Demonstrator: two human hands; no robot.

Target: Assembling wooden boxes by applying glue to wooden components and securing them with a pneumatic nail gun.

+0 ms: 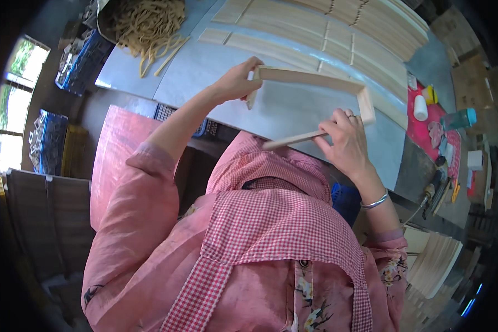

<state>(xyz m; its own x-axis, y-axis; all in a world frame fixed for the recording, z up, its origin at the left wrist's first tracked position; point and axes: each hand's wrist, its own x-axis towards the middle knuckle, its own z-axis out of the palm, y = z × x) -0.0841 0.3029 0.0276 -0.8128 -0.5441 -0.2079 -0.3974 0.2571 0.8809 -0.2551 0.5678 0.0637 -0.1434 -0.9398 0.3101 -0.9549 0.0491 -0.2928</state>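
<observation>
A pale thin wooden strip (315,78) is bent at its corners into a partly formed rectangular frame, held over the front of the table. My left hand (238,81) pinches it at the far left corner, where a short side folds down toward me. My right hand (346,141) grips the near side close to the right corner, fingers curled round the wood. From there the near side's free end points left, apart from the left short side. My right fingers partly hide the right corner's lower part.
Flat wooden strips (282,36) lie in rows across the table's far side. A container of tan looped bands (149,22) stands far left. Blue crates (83,63) are beyond the left edge. On the right are a red cloth (418,110), a teal-capped bottle (458,119) and a corded tool (429,191).
</observation>
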